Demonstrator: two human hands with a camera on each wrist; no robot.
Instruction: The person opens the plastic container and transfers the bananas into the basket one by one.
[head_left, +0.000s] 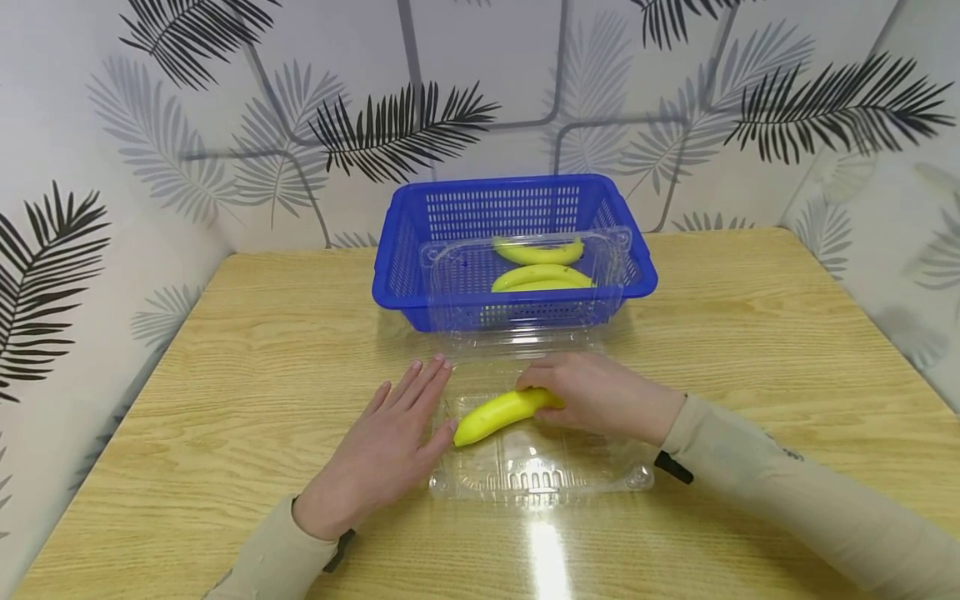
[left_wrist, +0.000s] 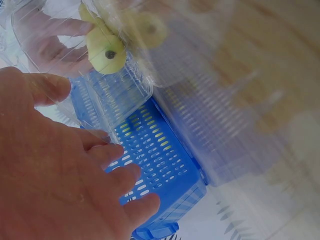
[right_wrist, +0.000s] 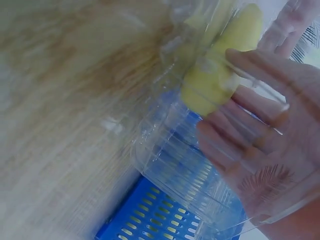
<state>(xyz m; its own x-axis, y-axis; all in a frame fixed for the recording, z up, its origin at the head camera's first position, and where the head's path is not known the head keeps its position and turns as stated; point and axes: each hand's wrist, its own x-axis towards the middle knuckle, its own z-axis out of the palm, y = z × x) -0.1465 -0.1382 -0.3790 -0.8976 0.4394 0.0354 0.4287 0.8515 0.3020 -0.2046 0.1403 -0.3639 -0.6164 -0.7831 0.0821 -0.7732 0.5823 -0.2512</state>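
A yellow banana (head_left: 498, 414) lies slantwise in the near half of a clear plastic clamshell container (head_left: 540, 479). Its right end is pinched by my right hand (head_left: 592, 396), thumb on the near side and fingers on the far side. My left hand (head_left: 382, 454) rests at the container's left edge with fingers straight, the thumb close to the banana's left tip. In the left wrist view the left hand (left_wrist: 60, 165) shows spread fingers, with the banana (left_wrist: 106, 50) beyond the plastic. The right wrist view shows the right hand (right_wrist: 270, 115) against the banana (right_wrist: 210, 85).
Behind the container stands a blue plastic basket (head_left: 405, 242) with several bananas (head_left: 540, 275) inside. The container's raised lid (head_left: 450, 283) leans against the basket's front. All of it sits on a wooden table (head_left: 300, 333) before a leaf-patterned wall (head_left: 487, 83).
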